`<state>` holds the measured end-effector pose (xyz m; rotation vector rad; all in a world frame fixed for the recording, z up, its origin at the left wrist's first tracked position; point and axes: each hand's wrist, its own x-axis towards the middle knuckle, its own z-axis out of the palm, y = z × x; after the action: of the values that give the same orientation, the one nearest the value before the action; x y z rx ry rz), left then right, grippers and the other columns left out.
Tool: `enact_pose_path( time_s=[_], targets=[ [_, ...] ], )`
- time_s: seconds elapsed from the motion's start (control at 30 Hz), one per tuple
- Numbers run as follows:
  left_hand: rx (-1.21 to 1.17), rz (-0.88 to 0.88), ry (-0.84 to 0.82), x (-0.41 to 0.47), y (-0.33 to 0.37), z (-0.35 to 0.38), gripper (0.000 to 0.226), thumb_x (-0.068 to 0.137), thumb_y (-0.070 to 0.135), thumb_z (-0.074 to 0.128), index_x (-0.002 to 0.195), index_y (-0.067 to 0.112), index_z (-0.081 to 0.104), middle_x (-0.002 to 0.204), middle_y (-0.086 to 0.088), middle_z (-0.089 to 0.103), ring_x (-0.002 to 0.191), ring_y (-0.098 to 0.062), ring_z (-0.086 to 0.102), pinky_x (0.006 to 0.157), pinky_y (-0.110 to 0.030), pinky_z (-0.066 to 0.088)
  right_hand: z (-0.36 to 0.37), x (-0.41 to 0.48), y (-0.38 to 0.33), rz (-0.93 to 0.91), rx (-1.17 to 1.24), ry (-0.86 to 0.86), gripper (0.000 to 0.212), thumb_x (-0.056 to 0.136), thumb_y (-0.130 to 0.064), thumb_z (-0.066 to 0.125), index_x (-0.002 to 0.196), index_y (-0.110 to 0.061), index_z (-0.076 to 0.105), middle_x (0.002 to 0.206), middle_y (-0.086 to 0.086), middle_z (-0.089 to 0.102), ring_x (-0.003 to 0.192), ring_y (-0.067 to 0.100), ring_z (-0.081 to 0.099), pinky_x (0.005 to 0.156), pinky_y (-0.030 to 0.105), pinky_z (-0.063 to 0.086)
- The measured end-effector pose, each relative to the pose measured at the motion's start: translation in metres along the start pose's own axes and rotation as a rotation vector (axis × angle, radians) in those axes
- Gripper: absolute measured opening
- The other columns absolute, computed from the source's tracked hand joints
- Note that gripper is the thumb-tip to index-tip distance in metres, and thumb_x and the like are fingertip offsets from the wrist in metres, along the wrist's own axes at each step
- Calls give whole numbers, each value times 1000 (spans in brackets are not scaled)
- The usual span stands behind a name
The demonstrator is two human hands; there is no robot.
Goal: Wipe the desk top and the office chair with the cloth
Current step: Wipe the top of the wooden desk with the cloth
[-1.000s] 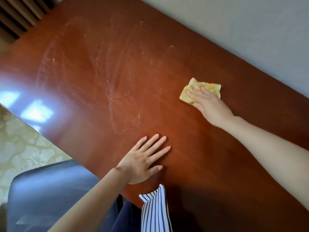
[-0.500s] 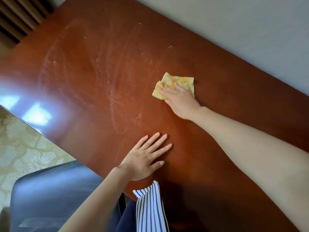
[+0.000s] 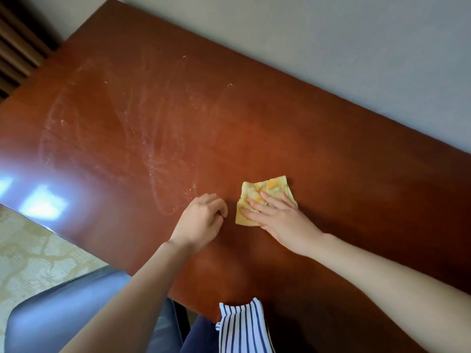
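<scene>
The right hand [image 3: 283, 220] is lying flat on the yellow cloth [image 3: 265, 189], fingers straight and slightly spread, pressing it down onto the reddish-brown worktop [image 3: 344, 169]. Its grip is fully open, with no finger curling round the fabric. The cloth is sitting folded and a little crumpled in the middle of the worktop, nearer the front edge than the wall [image 3: 331, 47], with its far corners sticking out beyond the fingertips.

The left hand [image 3: 201, 220] is resting on the worktop just beside the cloth, a narrow strip of bare wood showing between them. Its fingers are curling in under the palm and its grip is closing on nothing.

Pale streaks and specks [image 3: 142, 138] are showing across the worktop beyond the left hand, and bright window light [image 3: 43, 202] is reflecting off the polished surface near the left edge.

The dark office chair [image 3: 63, 317] is standing below the worktop's front edge, under the left forearm, over patterned carpet [image 3: 30, 256]. A blue and white striped garment [image 3: 242, 327] is hanging at the bottom of the view, between the two arms
</scene>
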<state>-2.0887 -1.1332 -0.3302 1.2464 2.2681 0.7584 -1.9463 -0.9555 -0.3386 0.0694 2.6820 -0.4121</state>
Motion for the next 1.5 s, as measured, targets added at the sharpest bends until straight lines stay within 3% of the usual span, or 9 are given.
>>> enact_pose_path(
  time_s=[0.07,0.13,0.2,0.33,0.53,0.7,0.87,1.1,1.5],
  targets=[
    [69,-8,38,21,5,1,21,71,-7,54,87,2,63,89,-7,58,87,-32,53,81,-47,46,6,-15,8,-17,20,0,60,102,-12,35,148,-43,13,156,-15,7,146,16,-4,117,42,-4],
    [158,-49,-25,41,8,4,39,77,3,61,116,5,58,125,-12,52,116,-33,45,102,-43,36,6,-25,20,-45,37,5,64,100,-5,35,148,-43,13,154,-18,3,145,13,-6,117,37,-6],
    [234,-89,-167,59,8,8,71,84,27,65,145,15,31,157,-12,12,143,-31,11,116,-39,13,1,-32,38,-34,56,20,66,99,-3,36,146,-43,13,150,-21,2,144,9,-4,119,36,-2],
    [475,-100,-398,95,7,9,119,72,75,57,148,25,-19,150,-10,-37,141,-29,-28,115,-43,-8,-15,-36,82,106,96,82,65,100,-3,35,142,-46,9,148,-22,4,145,9,3,120,34,5],
    [819,-57,-470,113,11,15,142,54,90,49,134,12,-40,150,-24,-31,141,-42,-21,116,-48,-3,-41,-19,140,275,156,136,61,102,-4,37,143,-42,13,154,-15,14,145,12,10,119,36,11],
    [872,-54,-476,115,17,19,144,54,88,50,132,6,-39,149,-30,-27,140,-48,-16,116,-49,1,-69,13,173,396,233,254,52,101,-8,38,146,-31,28,155,-3,24,145,19,15,116,38,17],
    [868,-73,-491,117,18,22,146,52,88,50,131,5,-41,149,-30,-28,140,-48,-16,117,-47,5,-98,64,205,498,203,299,55,101,-4,35,149,-28,24,157,1,20,145,23,13,116,33,13],
    [835,-83,-510,118,19,21,147,52,85,54,129,6,-44,147,-29,-31,139,-48,-20,117,-48,0,-125,140,209,612,44,289,64,97,0,38,151,-26,15,158,-2,19,141,33,16,109,48,30],
    [819,-88,-510,120,17,21,149,51,84,57,121,9,-51,147,-26,-35,138,-47,-25,115,-49,-4,-132,201,141,320,25,241,54,101,-18,36,150,-32,17,158,-7,18,145,30,10,111,56,19]
  ],
)
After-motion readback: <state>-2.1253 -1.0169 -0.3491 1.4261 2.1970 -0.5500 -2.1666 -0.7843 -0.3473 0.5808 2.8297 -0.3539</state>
